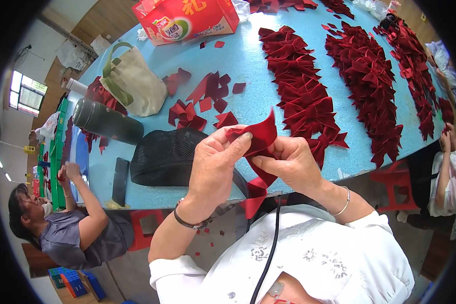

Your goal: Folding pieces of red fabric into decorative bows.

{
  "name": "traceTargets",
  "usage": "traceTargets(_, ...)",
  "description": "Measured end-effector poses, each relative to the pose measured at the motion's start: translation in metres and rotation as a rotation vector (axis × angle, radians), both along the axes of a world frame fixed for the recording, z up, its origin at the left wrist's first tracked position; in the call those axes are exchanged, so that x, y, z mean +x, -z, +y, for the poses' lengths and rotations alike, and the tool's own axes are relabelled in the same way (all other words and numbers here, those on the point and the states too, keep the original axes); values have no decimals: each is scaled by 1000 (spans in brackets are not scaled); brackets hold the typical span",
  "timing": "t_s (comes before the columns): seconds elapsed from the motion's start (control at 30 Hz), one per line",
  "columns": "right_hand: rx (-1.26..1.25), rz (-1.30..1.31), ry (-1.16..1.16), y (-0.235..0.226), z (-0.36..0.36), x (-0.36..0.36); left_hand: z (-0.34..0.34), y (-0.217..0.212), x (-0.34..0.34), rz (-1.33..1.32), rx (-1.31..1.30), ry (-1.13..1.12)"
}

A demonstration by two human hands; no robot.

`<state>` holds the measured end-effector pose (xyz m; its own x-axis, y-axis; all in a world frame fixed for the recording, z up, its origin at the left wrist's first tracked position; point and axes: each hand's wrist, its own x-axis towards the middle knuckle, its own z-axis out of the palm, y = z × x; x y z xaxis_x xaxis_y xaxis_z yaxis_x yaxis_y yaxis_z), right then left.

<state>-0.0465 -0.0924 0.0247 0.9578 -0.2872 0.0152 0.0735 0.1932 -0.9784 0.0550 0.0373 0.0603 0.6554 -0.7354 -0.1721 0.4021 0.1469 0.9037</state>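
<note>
A strip of dark red velvet ribbon (262,136) is pinched between my two hands above the near edge of the table. My left hand (212,161) grips its upper part, the thumb pressed on the fabric. Close beside it, the fingers of my right hand (293,163) are closed on the same ribbon lower down. A ribbon tail (256,195) hangs below them past the table edge. Just beyond my right hand lies a thick row of finished red bows (304,96). A black mesh cap (162,157) rests beside my left hand.
The blue table (213,61) carries more bow rows (362,81), loose ribbon pieces (187,116), a dark green bottle (106,121), a phone (120,181), a cream bag (137,81) and a red gift bag (187,20). Co-workers sit at left (81,233) and right (443,187).
</note>
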Motion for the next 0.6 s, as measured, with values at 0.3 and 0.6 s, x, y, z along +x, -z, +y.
traceTargets(0.3, 46, -47, -31, 4, 2, 1, 2, -11, 9, -77, -20, 22)
traceTargets(0.6, -314, -371, 95, 26, -8, -5, -3, -54, -27, -634, 218, 153)
